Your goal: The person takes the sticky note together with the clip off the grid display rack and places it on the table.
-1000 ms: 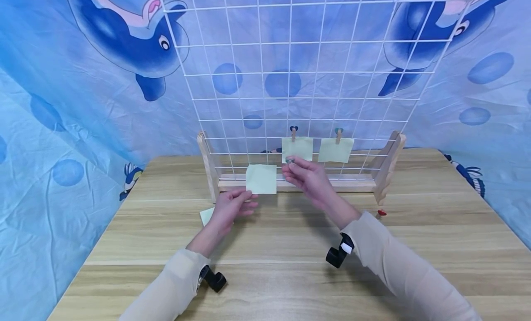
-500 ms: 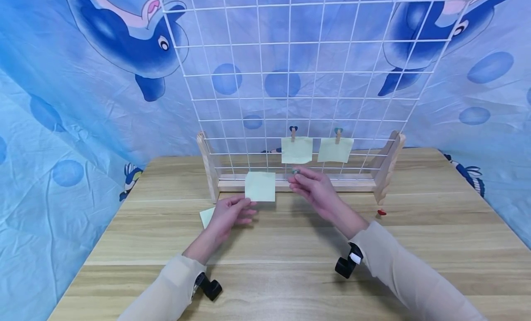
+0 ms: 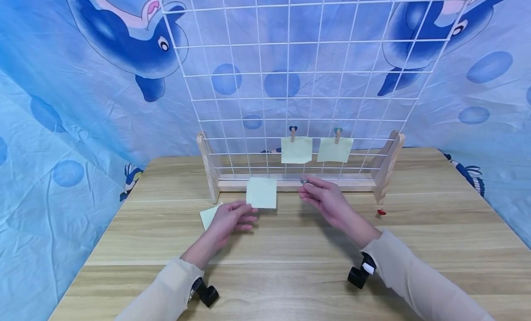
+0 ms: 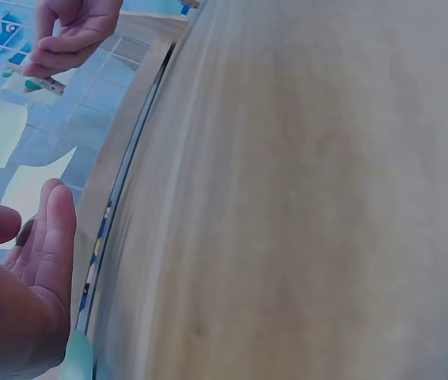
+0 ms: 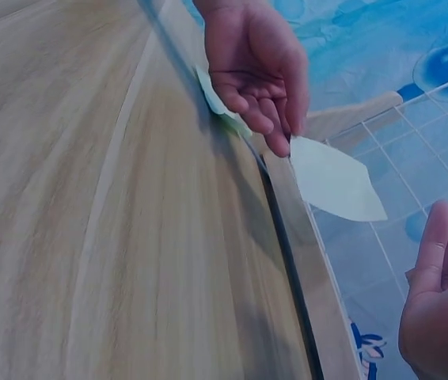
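Observation:
My left hand point(image 3: 230, 217) pinches a pale green paper note point(image 3: 261, 193) at its lower left corner, between thumb and fingers. In the right wrist view this note point(image 5: 335, 182) stands out past the fingertips, slightly curved. To its right my right hand point(image 3: 321, 196) pinches a small wooden clothespin point(image 4: 48, 83) with a green ornament, apart from the note. Beyond both hands, two similar notes point(image 3: 296, 150) hang on a white wire grid point(image 3: 269, 100), each under a clothespin point(image 3: 338, 137). Another note point(image 3: 209, 216) lies on the table, partly hidden by my left hand.
The grid stands in a wooden base point(image 3: 352, 185) with a side post point(image 3: 390, 166) at each end. A red-topped clothespin point(image 3: 381, 213) lies on the wooden table point(image 3: 274, 275) at the right. A blue dolphin-print cloth point(image 3: 62, 127) hangs behind and at the sides.
Both hands have drawn back from the grid toward the person, the left with its note, the right with its clothespin. My right hand has also shifted right, widening the gap between them.

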Tool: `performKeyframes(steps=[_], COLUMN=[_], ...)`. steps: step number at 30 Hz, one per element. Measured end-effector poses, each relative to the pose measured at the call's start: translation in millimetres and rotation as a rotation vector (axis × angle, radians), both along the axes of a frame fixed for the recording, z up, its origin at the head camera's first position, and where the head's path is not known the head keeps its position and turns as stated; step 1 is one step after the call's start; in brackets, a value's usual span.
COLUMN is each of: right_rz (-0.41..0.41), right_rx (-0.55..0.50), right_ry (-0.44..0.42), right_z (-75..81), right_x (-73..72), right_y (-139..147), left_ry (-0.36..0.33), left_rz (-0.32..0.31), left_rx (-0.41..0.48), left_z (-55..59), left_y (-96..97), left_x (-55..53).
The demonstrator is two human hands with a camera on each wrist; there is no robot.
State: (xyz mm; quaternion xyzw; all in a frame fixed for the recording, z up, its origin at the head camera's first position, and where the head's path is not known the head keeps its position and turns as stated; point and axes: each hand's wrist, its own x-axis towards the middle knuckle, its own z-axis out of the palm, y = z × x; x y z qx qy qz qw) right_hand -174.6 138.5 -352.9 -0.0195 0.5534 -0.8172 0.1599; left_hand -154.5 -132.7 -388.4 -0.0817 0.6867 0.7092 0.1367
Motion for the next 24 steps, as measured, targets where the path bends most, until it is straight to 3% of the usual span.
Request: performKeyframes(steps=[17,24], right_rz=[0.039,0.060], right_rx=[0.059,0.059], right_ry=[-0.010,-0.019], right_z=[-8.7,-13.1], right_x=[14.5,22.9], right_y=[42.3,59.2], left_ry=[-0.051,-0.056], left_rz=[-0.100,-0.113], left_rx=[-0.002,0.023], left_z=[-5.1,-8.8], left_y=[-3.3,-4.4], left_x=[8.0,9.1])
